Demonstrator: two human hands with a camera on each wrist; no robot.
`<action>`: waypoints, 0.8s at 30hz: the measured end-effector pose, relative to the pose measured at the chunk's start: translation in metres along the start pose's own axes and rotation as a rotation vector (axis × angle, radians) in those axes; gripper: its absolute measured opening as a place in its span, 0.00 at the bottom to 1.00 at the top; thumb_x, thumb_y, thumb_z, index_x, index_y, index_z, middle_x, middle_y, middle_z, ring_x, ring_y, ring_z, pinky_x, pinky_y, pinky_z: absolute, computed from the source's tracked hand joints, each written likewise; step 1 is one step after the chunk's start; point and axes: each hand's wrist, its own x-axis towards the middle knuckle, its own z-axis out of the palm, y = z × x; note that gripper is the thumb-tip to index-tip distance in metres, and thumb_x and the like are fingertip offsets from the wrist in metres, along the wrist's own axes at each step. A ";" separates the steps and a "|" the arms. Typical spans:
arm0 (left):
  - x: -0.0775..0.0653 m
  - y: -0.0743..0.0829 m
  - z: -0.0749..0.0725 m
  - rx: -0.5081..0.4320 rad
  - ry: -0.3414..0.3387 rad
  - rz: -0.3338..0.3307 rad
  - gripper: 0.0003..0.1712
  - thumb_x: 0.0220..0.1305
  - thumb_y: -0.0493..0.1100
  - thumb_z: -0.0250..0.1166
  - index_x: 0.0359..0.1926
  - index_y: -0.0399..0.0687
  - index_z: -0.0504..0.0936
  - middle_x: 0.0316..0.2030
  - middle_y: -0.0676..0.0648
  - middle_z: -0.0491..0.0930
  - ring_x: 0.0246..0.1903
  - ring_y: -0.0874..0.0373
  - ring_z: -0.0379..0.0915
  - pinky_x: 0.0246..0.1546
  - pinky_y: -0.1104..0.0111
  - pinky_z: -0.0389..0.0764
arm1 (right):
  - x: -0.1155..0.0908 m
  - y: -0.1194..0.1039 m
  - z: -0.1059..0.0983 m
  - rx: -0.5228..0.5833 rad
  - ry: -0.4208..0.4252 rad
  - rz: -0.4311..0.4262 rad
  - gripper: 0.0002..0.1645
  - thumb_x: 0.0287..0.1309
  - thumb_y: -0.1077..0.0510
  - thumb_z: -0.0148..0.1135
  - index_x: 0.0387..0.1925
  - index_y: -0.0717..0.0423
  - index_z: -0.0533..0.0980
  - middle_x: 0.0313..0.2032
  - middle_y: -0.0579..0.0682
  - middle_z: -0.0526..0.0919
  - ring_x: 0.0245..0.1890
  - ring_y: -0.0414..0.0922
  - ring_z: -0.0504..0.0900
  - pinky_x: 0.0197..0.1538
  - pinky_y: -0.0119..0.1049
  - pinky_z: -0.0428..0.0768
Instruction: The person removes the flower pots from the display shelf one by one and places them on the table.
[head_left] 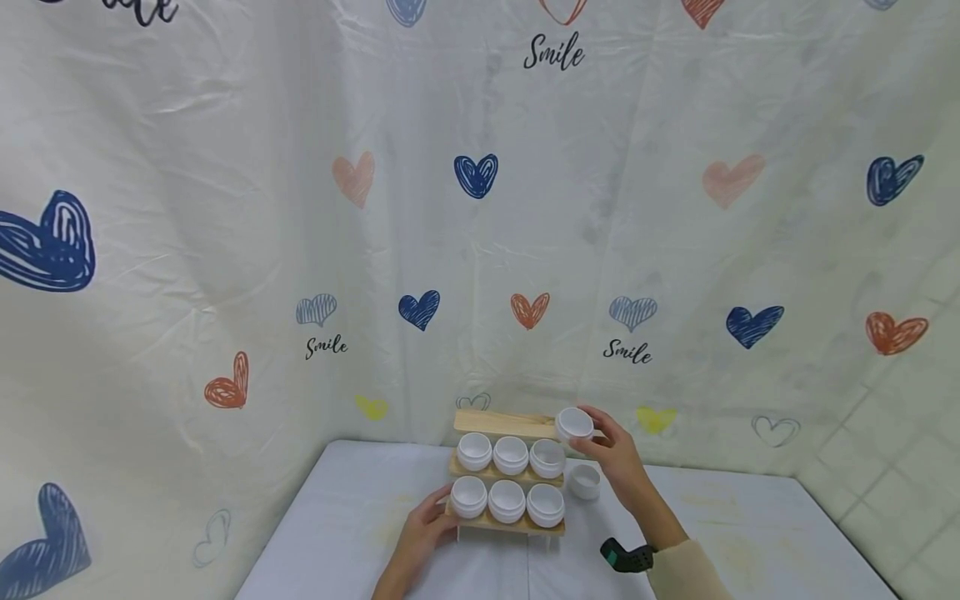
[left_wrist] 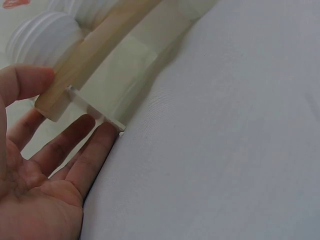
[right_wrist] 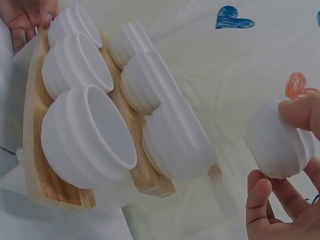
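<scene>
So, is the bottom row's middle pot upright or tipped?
Upright: the middle pot sits on the wooden shelf, mouth facing up in the head view.

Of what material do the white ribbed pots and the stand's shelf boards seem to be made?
White ribbed pots: perhaps ceramic or plastic, satin-looking; opaque walls show only soft sheen, settling neither. Shelf boards: apparently wood, smooth finish; pale yellow-brown with visible grain.

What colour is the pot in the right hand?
The pot in the right hand is white; the right wrist view shows it best.
</scene>
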 end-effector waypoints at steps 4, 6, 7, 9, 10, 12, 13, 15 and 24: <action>0.000 -0.001 0.000 -0.001 -0.003 0.007 0.37 0.65 0.38 0.66 0.73 0.38 0.67 0.54 0.36 0.83 0.49 0.56 0.84 0.52 0.62 0.86 | -0.003 0.002 -0.002 -0.002 0.009 0.004 0.40 0.63 0.55 0.70 0.74 0.47 0.65 0.61 0.53 0.73 0.46 0.42 0.78 0.52 0.32 0.80; 0.000 -0.001 0.000 -0.004 -0.001 0.000 0.37 0.65 0.38 0.66 0.74 0.38 0.67 0.55 0.36 0.83 0.49 0.56 0.83 0.52 0.62 0.86 | -0.005 0.003 -0.003 0.002 0.013 0.003 0.40 0.63 0.55 0.70 0.74 0.47 0.65 0.61 0.53 0.73 0.46 0.42 0.78 0.52 0.33 0.81; 0.000 -0.001 0.000 -0.004 -0.001 -0.002 0.37 0.65 0.38 0.66 0.74 0.37 0.67 0.55 0.36 0.83 0.49 0.55 0.83 0.52 0.61 0.86 | -0.006 0.004 -0.004 0.002 0.014 0.004 0.39 0.64 0.55 0.70 0.74 0.47 0.66 0.61 0.53 0.73 0.45 0.43 0.78 0.51 0.33 0.81; 0.000 -0.001 0.000 -0.002 0.001 -0.008 0.37 0.65 0.38 0.66 0.74 0.37 0.66 0.55 0.36 0.83 0.50 0.55 0.83 0.52 0.60 0.86 | -0.008 0.006 -0.006 0.002 0.015 0.006 0.39 0.64 0.55 0.70 0.74 0.48 0.65 0.61 0.53 0.73 0.45 0.43 0.79 0.51 0.33 0.81; 0.000 -0.001 0.000 -0.003 0.003 -0.014 0.38 0.65 0.38 0.66 0.74 0.38 0.66 0.55 0.36 0.83 0.50 0.54 0.84 0.53 0.60 0.86 | -0.009 0.007 -0.007 0.008 0.020 0.010 0.39 0.63 0.55 0.70 0.73 0.47 0.66 0.60 0.53 0.73 0.45 0.43 0.79 0.50 0.32 0.81; 0.000 -0.001 0.000 -0.007 0.006 -0.029 0.38 0.65 0.38 0.67 0.74 0.39 0.67 0.55 0.37 0.83 0.50 0.54 0.84 0.53 0.60 0.86 | -0.011 0.009 -0.009 0.015 0.025 0.018 0.39 0.63 0.56 0.70 0.73 0.48 0.66 0.59 0.52 0.74 0.44 0.43 0.79 0.49 0.31 0.81; 0.000 -0.001 0.000 -0.007 0.005 -0.030 0.38 0.65 0.38 0.67 0.74 0.39 0.67 0.55 0.37 0.83 0.50 0.54 0.84 0.53 0.60 0.86 | -0.012 0.010 -0.009 0.015 0.029 0.021 0.39 0.63 0.55 0.70 0.73 0.47 0.66 0.58 0.51 0.74 0.44 0.43 0.79 0.49 0.31 0.81; 0.001 -0.001 0.000 -0.005 0.003 -0.027 0.38 0.65 0.38 0.66 0.74 0.39 0.67 0.55 0.37 0.84 0.50 0.53 0.84 0.53 0.60 0.86 | -0.013 0.014 -0.011 0.014 0.034 0.021 0.40 0.62 0.55 0.71 0.73 0.48 0.66 0.57 0.49 0.75 0.44 0.42 0.79 0.49 0.31 0.81; 0.001 0.000 -0.001 -0.005 0.003 -0.028 0.38 0.65 0.39 0.67 0.74 0.39 0.67 0.54 0.38 0.84 0.50 0.54 0.84 0.52 0.61 0.86 | -0.018 0.027 -0.016 0.013 0.082 0.055 0.41 0.62 0.52 0.72 0.73 0.47 0.66 0.59 0.44 0.75 0.48 0.42 0.78 0.51 0.31 0.80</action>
